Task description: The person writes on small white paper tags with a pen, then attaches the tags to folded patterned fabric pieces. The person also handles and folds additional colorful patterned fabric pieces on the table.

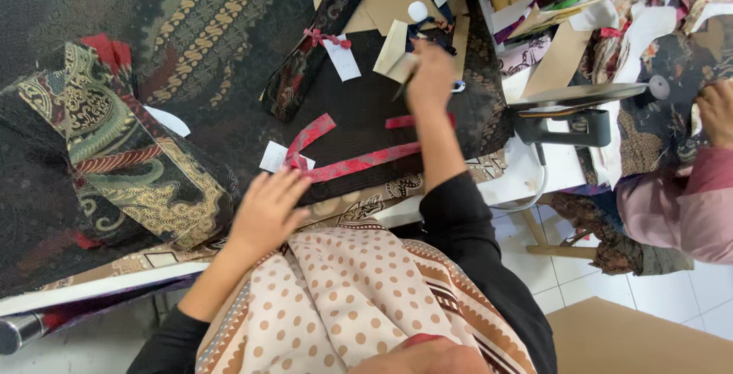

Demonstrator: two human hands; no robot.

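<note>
Left hand lies flat, fingers spread, pinning the dark cloth beside the red ribbon, while the right hand grips seemingly a paper tag further up; the pressing palm should stay firm.

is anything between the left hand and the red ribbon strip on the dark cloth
Nothing visible does. The left hand lies flat at the near edge of the dark cloth, its fingertips right beside the red ribbon strip and a small white tag.
</note>
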